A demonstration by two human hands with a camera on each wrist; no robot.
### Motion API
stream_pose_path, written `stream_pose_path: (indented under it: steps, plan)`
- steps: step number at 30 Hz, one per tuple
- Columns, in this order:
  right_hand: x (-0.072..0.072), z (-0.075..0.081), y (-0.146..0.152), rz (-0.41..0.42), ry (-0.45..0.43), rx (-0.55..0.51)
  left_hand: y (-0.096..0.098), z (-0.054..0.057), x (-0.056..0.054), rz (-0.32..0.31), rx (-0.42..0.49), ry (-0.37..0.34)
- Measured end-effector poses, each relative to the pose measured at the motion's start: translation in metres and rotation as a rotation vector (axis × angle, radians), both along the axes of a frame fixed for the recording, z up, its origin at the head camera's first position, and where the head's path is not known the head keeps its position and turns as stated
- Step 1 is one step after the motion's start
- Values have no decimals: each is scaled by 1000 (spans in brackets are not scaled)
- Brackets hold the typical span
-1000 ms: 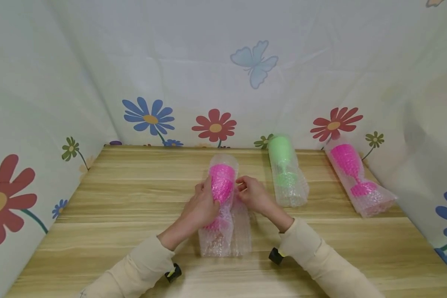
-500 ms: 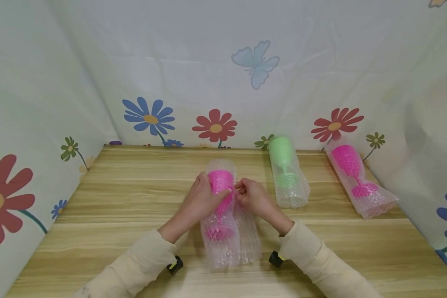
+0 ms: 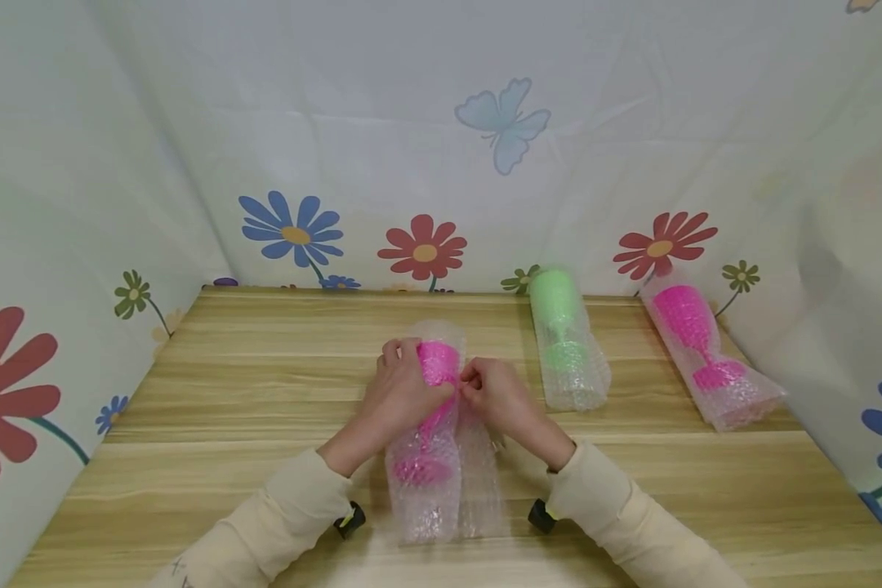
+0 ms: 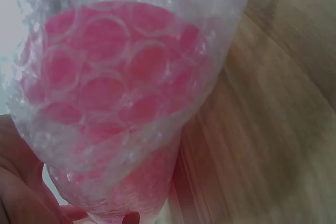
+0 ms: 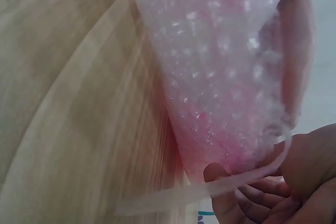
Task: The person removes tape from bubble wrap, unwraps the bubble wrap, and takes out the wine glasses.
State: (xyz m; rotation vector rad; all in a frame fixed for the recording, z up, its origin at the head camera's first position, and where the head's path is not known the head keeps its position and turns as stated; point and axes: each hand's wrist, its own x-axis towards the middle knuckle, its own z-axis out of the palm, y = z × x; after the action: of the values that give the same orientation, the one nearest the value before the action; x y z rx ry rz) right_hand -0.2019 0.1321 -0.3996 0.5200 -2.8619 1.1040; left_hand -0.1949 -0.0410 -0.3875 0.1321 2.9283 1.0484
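A bright pink goblet lies on its side in the middle of the table, its cup end facing away from me. Clear bubble wrap surrounds it, with a loose flap along its right side. My left hand grips the wrapped cup from the left, thumb across the top. On the right, my right hand has curled fingers and pinches the wrap's edge beside the cup. In the right wrist view the wrap's edge runs across the thumb. The round base shows through the bubbles in the left wrist view.
To the right lie a light green goblet and a second pink goblet, both in bubble wrap, near the back of the wooden table. A flowered cloth backdrop rises behind the table and along both sides.
The wrapped pink goblet has shifted slightly toward me, and its base has swung out and back left. My left thumb has moved over the cup. The right hand has stayed close beside it.
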Motion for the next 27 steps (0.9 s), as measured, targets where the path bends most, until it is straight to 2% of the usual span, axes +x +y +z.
stream_pose_path:
  steps: [8, 12, 15, 22, 27]
  plan:
    - [7, -1, -6, 18, 203, 124, -1, -1, -4, 9, 151, -45]
    - [7, -3, -8, 23, 255, 127, 2, -2, -6, 12, 157, -40]
    - [6, -4, -8, 19, 243, 105, 3, -4, -7, 8, 133, -37]
    - [0, -4, -5, 8, 102, 18, -3, -6, -10, -35, 158, -85]
    - [1, -1, 1, 17, 87, 0, -9, -4, -14, -92, 184, -161]
